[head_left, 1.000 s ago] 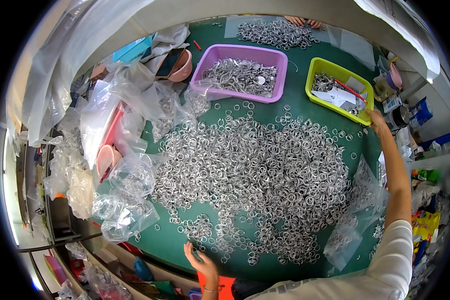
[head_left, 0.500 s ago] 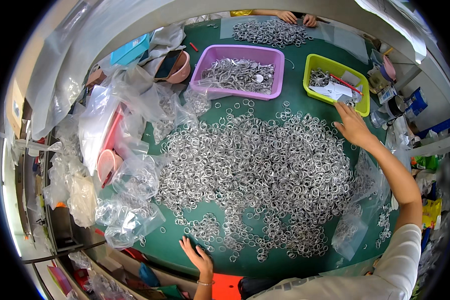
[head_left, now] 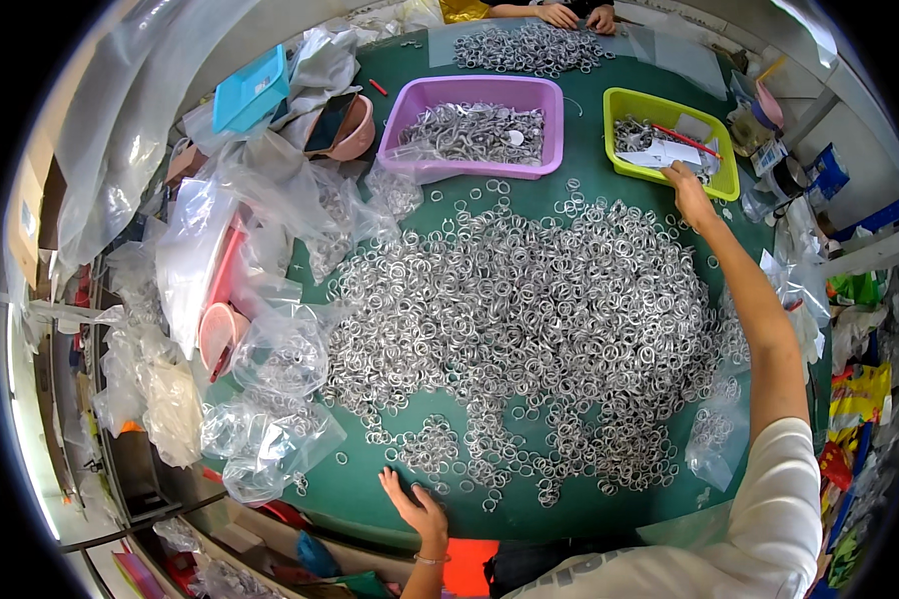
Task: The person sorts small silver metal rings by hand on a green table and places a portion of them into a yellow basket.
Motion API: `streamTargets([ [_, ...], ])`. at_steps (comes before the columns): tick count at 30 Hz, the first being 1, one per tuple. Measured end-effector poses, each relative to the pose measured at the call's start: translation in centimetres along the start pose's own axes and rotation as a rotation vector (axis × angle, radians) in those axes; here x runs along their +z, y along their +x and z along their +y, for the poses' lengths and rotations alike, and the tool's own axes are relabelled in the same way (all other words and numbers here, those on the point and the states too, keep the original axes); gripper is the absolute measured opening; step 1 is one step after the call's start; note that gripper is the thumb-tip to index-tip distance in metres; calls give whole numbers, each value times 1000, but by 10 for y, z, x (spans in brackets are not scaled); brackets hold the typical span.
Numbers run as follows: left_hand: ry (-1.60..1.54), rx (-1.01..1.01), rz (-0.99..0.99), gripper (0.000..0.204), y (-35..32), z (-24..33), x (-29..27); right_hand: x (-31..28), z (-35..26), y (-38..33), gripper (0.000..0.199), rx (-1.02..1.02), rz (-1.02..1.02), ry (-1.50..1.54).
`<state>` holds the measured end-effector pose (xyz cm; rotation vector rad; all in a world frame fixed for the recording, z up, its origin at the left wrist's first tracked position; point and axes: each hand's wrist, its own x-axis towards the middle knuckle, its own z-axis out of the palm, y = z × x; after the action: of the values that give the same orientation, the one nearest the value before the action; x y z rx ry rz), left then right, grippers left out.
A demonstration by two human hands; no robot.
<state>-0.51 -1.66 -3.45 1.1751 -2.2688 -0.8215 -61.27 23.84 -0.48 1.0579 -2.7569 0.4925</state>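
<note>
A broad heap of silver metal rings (head_left: 529,319) covers the middle of the green table (head_left: 370,499). My left hand (head_left: 420,511) lies at the table's near edge, fingers stretched and thumb apart, holding nothing, close to a small cluster of rings (head_left: 428,445). At the far right, my right hand (head_left: 691,197) is at the near rim of a lime-green basket (head_left: 731,185). Its fingers are bent together there, beside white paper slips (head_left: 669,153); what they grip is hidden. The basket also holds metal pieces and a red pen (head_left: 684,137).
A purple basket (head_left: 555,130) of metal pieces stands at the back. Plastic bags (head_left: 280,349), a pink cup (head_left: 220,334) and a blue tray (head_left: 252,90) crowd the left. Across the table, another person's hands (head_left: 574,17) are by a smaller heap. Bottles (head_left: 754,128) line the right.
My right hand has gone from spread fingers beside the lime-green basket to bent fingers at its near rim. My left hand stays open by the near edge. The whole view has shifted slightly.
</note>
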Motion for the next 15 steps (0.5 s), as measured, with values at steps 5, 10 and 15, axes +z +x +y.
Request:
streamTargets([
  [5, 22, 14, -38, 40, 1, -2, -2, -2, -7, -4, 36, 56, -31, 12],
  [10, 45, 74, -113, 43, 4, -2, -2, -3, -38, -7, 38, 117, 190, -343],
  [15, 57, 119, -210, 51, 2, 0, -5, 0, -193, -56, 41, -86, 176, -86],
])
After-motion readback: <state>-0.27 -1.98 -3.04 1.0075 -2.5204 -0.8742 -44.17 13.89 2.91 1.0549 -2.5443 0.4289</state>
